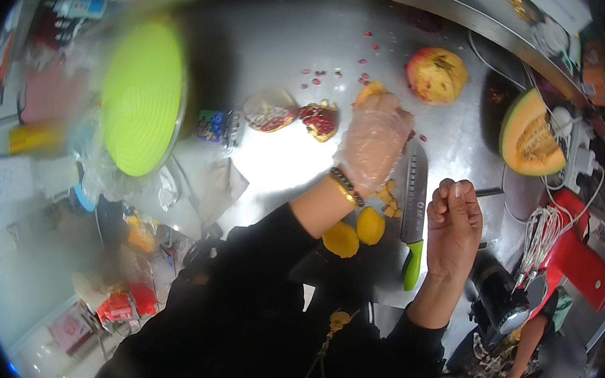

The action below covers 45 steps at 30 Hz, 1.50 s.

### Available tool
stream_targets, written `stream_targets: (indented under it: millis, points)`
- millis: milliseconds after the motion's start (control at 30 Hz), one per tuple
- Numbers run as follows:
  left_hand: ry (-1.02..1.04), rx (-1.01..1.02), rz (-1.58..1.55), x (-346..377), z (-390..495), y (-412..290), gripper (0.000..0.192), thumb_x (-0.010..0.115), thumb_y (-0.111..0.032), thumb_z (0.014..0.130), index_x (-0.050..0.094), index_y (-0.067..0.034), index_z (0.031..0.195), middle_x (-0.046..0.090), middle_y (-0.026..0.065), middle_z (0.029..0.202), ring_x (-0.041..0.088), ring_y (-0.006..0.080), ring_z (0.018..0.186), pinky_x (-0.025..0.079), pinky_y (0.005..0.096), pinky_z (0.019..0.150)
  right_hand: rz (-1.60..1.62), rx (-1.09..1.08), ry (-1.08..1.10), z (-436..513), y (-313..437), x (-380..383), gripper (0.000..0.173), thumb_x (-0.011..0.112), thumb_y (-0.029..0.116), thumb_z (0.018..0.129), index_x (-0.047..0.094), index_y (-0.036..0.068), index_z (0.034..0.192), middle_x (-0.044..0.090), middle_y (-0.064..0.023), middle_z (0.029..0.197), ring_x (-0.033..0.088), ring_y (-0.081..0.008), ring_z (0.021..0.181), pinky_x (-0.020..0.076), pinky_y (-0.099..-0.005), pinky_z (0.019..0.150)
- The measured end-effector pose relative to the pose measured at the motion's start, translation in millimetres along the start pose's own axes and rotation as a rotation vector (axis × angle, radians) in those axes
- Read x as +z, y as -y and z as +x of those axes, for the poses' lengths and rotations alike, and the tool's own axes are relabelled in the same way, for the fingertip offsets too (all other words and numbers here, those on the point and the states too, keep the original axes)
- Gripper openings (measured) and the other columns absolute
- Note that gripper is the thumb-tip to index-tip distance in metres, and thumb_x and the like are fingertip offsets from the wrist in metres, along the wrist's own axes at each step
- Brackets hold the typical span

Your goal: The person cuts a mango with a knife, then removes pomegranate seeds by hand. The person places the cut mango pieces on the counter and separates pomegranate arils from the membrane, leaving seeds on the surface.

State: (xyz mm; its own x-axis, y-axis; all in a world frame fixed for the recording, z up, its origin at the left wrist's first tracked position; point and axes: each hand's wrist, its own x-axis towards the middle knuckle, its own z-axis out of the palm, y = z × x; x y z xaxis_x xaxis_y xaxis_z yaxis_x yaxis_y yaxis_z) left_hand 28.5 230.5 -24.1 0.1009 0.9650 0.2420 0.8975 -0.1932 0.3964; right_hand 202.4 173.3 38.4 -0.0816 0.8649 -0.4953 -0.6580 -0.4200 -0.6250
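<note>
My left hand (376, 138), in a clear plastic glove, is closed over a piece of pomegranate (370, 91) on the steel worktop. My right hand (454, 223) is raised over the worktop, fingers curled and thumb up against them; whether something small is pinched there does not show. Between the hands lies a knife (415, 196) with a green handle. Two opened pomegranate pieces (319, 119) (270, 110) sit left of my left hand, near loose red seeds (316, 81). A whole pomegranate (437, 76) stands beyond. Yellow fruit halves (370, 226) and small cubes (390, 202) lie near my left wrist.
A green round lid or board (142, 98) stands at the left. On the right are a cut melon (532, 134), cables with a power strip (579, 156), and a red stand mixer (580, 254) with a wire whisk (542, 239). Another person's arm (527, 349) shows at lower right.
</note>
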Motion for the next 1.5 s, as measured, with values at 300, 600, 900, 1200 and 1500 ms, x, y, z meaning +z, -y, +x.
stream_targets:
  millis: [300, 600, 900, 1200, 1500]
  points:
    - [-0.097, -0.119, -0.304, -63.0, -67.5, -5.4, 0.018, 0.070, -0.007, 0.084, 0.069, -0.004, 0.102, 0.059, 0.0132, 0.103, 0.058, 0.0333, 0.103, 0.051, 0.0433, 0.088, -0.122, 0.060, 0.200, -23.1, -28.5, 60.3, 0.011, 0.066, 0.007, 0.102, 0.063, 0.000, 0.110, 0.063, -0.0041, 0.090, 0.053, -0.0080, 0.074, 0.0443, -0.0196, 0.069]
    - [0.118, -0.340, -0.306, -222.3, -316.3, 88.5, 0.023, 0.076, -0.007, 0.081, 0.070, -0.010, 0.104, 0.060, 0.0079, 0.104, 0.061, 0.0295, 0.090, 0.054, 0.0417, 0.077, -0.284, 0.562, 0.481, -109.1, -176.9, 197.3, 0.025, 0.050, 0.017, 0.111, 0.063, 0.000, 0.123, 0.068, -0.0121, 0.120, 0.066, -0.0158, 0.099, 0.0542, -0.0254, 0.088]
    - [-0.035, -1.088, -0.139, -276.6, -608.2, 182.9, 0.020, 0.073, -0.010, 0.084, 0.073, -0.008, 0.104, 0.066, 0.0166, 0.103, 0.063, 0.0373, 0.100, 0.052, 0.0468, 0.089, -0.090, 1.063, 0.670, -225.7, -504.3, 353.0, 0.042, 0.049, 0.032, 0.112, 0.062, -0.006, 0.124, 0.066, -0.0136, 0.121, 0.060, -0.0233, 0.118, 0.0459, -0.0382, 0.111]
    - [-0.141, -1.445, -0.115, -283.3, -724.9, 190.9, 0.019, 0.074, -0.013, 0.086, 0.074, -0.007, 0.104, 0.065, 0.0179, 0.105, 0.062, 0.0381, 0.102, 0.051, 0.0472, 0.092, -0.801, 1.137, 0.608, -297.7, -761.1, 453.4, 0.094, 0.044, 0.068, 0.103, 0.021, -0.003, 0.161, 0.027, -0.0267, 0.166, 0.024, -0.0438, 0.156, 0.0174, -0.0636, 0.124]
    - [-0.142, -1.310, -0.166, -252.5, -727.0, 229.0, 0.025, 0.075, -0.014, 0.083, 0.070, -0.006, 0.106, 0.064, 0.0191, 0.109, 0.059, 0.0402, 0.110, 0.047, 0.0491, 0.099, -0.671, 0.071, 1.432, -320.7, -764.6, 404.7, 0.037, 0.067, 0.028, 0.099, 0.060, 0.003, 0.124, 0.062, -0.0161, 0.109, 0.065, -0.0292, 0.091, 0.0537, -0.0410, 0.081]
